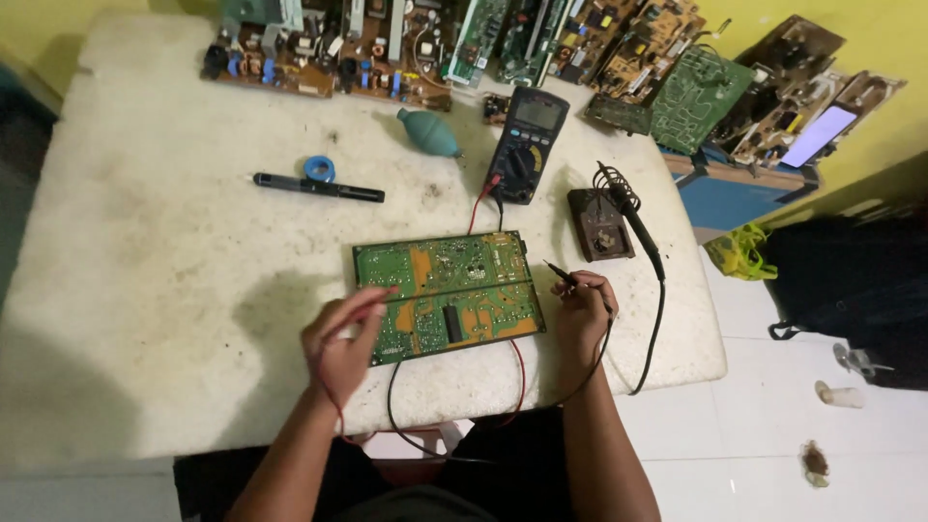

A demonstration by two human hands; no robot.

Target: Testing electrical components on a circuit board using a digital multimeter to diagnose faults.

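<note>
Green circuit board [447, 295]: lies flat, solder side up, near the front middle of the white tabletop [164, 290].
Left hand [340, 340]: fingers pinched on a red probe [379, 293], its tip on the board's left part.
Right hand [583, 309]: closed around a black probe [561, 275], the tip lifted just off the board's right edge.
Multimeter [527, 145]: behind the board; red and black leads [512, 372] run forward and loop off the front edge.
Risk, leads: a snag on a wrist or lap could likely drag the meter or pull a probe off its point.
Risk, probe tip: a slip might bridge neighbouring solder joints.
Risk, soldering iron [628, 217]: rests in its stand [599, 227] near the right hand; its cord [657, 329] hangs over the right edge.
Open room: broad bare tabletop to the left; a black pen-like tool [319, 188], blue tape roll [320, 168] and teal blower bulb [429, 133] lie well apart behind.
Crowded edge: spare boards [435, 48] line the back.
</note>
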